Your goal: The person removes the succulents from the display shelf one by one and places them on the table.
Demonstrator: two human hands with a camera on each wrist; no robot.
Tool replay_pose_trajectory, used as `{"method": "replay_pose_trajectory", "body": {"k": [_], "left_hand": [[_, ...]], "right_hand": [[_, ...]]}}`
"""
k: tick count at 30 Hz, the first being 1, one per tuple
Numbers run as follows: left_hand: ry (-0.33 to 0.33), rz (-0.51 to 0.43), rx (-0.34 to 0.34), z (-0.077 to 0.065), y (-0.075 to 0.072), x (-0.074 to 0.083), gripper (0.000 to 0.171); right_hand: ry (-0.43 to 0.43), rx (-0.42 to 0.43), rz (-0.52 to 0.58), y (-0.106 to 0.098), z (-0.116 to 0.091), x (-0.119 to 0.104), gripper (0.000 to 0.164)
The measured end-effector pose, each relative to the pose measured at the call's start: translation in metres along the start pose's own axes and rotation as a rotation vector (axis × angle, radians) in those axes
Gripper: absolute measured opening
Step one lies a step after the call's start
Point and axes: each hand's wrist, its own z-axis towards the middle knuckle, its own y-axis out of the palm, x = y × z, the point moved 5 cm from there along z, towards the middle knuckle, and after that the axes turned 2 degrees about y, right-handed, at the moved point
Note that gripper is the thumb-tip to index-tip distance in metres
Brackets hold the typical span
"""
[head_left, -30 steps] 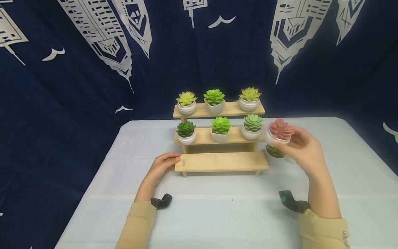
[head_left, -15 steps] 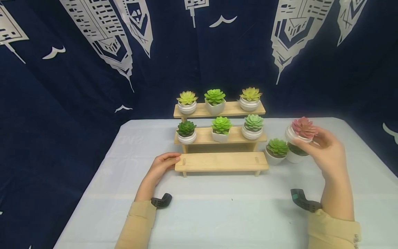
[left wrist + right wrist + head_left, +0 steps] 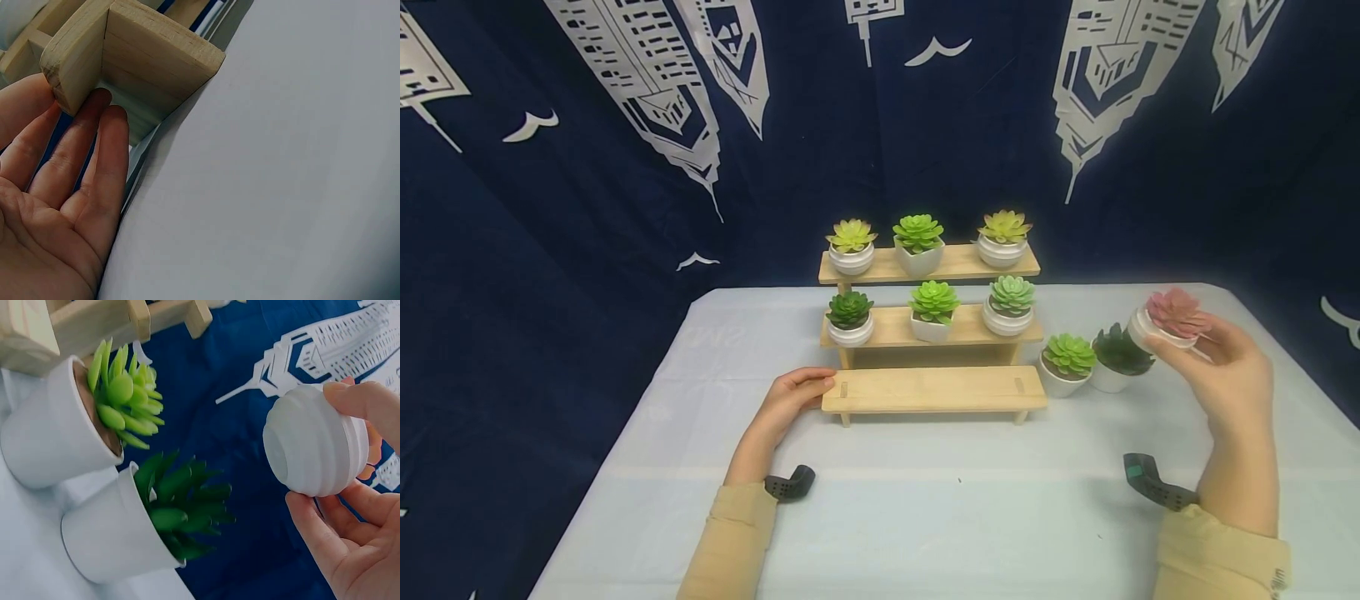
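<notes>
The right hand [image 3: 1228,387] gripped a pink succulent [image 3: 1177,313] by its ribbed white pot [image 3: 312,440], thumb on one side and fingers on the other. The pot was tilted and held clear of the white table [image 3: 940,533], at the far right of the arrangement; in the right wrist view its base and side were exposed, and it stood apart from its neighbours. Nearest to it on the table were a dark-leaved plant [image 3: 1122,352] and, just beside that, a light-green plant [image 3: 1069,357], both upright in smooth white pots to the right of a three-tiered wooden stand. The left hand [image 3: 786,404] pinched the left end of the stand's lowest shelf [image 3: 934,390], the board lying between thumb and fingers. The middle shelf [image 3: 891,320] bore, from left to right, a deep-green rosette [image 3: 849,309], a bright-green rosette [image 3: 934,302] and a pale-green rosette [image 3: 1012,295]. The top shelf [image 3: 958,260] bore two yellow-green rosettes [image 3: 851,237], one near each end, with a green rosette [image 3: 917,234] between them. Both forearms wore tan sleeves [image 3: 730,542], with a black device [image 3: 792,485] at each wrist. A navy cloth [image 3: 880,142] printed with white buildings and birds formed the background.
</notes>
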Motion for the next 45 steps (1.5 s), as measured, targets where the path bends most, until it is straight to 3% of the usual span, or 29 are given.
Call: {"method": "replay_pose_trajectory", "body": {"k": [5, 13, 19, 30, 39, 42, 45], "left_hand": [[0.007, -0.004, -0.005, 0.000, 0.000, 0.000, 0.037], [0.003, 0.003, -0.006, 0.000, -0.001, -0.001, 0.037], [0.005, 0.009, -0.010, 0.000, -0.001, 0.000, 0.037], [0.005, 0.006, -0.013, 0.001, -0.001, -0.001, 0.039], [0.003, 0.011, -0.013, 0.001, -0.001, -0.002, 0.038], [0.004, 0.018, -0.011, 0.001, -0.001, -0.002, 0.037], [0.003, 0.021, -0.005, 0.001, -0.001, -0.003, 0.036]], "right_hand": [[0.059, 0.032, 0.023, -0.008, 0.004, 0.009, 0.067], [0.161, 0.082, -0.091, -0.017, 0.011, 0.021, 0.079], [0.225, 0.129, -0.039, -0.027, 0.016, 0.034, 0.085], [0.238, 0.196, 0.037, -0.038, 0.019, 0.050, 0.085], [0.195, 0.199, 0.084, -0.039, 0.026, 0.064, 0.047], [0.219, 0.195, 0.042, -0.038, 0.028, 0.070, 0.056], [0.245, 0.182, -0.032, -0.037, 0.031, 0.075, 0.076]]}}
